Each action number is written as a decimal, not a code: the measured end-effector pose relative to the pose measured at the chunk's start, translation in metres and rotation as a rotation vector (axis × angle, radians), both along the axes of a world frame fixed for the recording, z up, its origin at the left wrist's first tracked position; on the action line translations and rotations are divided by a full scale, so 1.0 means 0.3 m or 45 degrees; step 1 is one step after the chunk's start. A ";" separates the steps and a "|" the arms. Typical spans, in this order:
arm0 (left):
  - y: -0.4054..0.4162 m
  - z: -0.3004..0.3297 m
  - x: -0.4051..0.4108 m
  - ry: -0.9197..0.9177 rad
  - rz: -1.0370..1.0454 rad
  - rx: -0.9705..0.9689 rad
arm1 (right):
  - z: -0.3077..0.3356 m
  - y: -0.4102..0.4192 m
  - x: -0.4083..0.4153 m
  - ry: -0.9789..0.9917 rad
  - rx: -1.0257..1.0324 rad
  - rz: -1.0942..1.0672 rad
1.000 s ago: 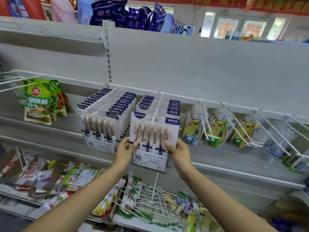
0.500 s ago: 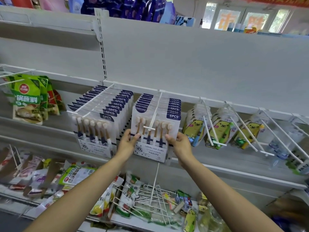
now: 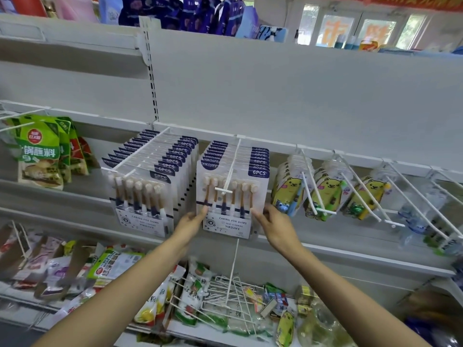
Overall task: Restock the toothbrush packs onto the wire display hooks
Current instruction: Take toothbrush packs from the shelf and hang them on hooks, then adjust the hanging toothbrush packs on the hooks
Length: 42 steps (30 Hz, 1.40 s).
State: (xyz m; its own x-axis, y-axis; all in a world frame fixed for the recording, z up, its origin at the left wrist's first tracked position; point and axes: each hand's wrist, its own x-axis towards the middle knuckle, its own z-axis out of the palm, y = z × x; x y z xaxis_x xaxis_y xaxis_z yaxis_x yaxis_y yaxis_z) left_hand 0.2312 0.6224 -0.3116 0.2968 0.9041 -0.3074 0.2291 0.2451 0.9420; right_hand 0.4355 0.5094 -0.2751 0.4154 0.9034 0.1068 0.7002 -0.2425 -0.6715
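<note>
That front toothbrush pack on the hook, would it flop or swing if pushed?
The front toothbrush pack looks like flat card, so probably stiff. It hangs from one wire hook, so it would likely swing. Left hand and right hand steady its lower edges.

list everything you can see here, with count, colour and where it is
toothbrush packs: two rows, count unclear, white with navy labels, hung on middle hooks
wire display hooks: several, white, along the rail, those at right partly bare
bear-print packs: three rows, yellow-green, right of the toothbrushes
green pouches: a few, green and red, far left hooks
purple bags: several, top shelf
loose wire hooks: a pile, white, lower shelf
mixed snack packets: many, assorted colours, lower shelf
left hand: holds the front pack's lower left edge
right hand: holds its lower right edge
</note>
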 end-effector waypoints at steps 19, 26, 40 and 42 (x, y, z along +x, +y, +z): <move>-0.413 0.097 0.374 0.605 -0.999 1.993 | 0.039 -0.707 0.441 -0.972 -0.036 0.258; -0.698 0.152 0.751 0.435 -1.192 2.182 | 0.053 -1.069 0.697 -1.019 -0.006 0.227; -1.431 0.243 1.558 0.248 -1.286 2.185 | 0.119 -1.896 1.457 -0.995 0.045 0.097; -1.502 0.253 1.679 0.244 -1.320 2.175 | 0.120 -1.971 1.567 -0.959 0.026 0.063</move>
